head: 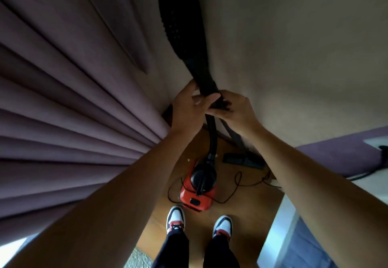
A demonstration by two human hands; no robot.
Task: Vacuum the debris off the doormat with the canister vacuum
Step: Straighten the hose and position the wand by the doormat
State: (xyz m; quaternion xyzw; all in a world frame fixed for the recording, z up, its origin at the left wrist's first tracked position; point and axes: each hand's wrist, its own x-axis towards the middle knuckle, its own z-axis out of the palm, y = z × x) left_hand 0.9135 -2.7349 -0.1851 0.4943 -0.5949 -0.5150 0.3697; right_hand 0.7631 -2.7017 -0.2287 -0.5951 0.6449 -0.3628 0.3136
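Observation:
A red canister vacuum (188,194) with a black top stands on the wooden floor just ahead of my feet. Its black hose (211,133) rises to my hands. My left hand (185,106) grips the lower end of a long black tube piece (180,22) that points up and away along the wall. My right hand (235,111) holds the hose end right where it meets that piece. A black floor nozzle (241,159) on its wand lies on the floor by the wall, apart from the hose. A grey textured patch, maybe the doormat (137,260), shows at the bottom edge.
Purple curtains (63,99) hang close on the left and a beige wall (294,37) stands straight ahead. The black power cord (237,183) loops over the floor around the canister. A white furniture edge (279,236) stands at the right.

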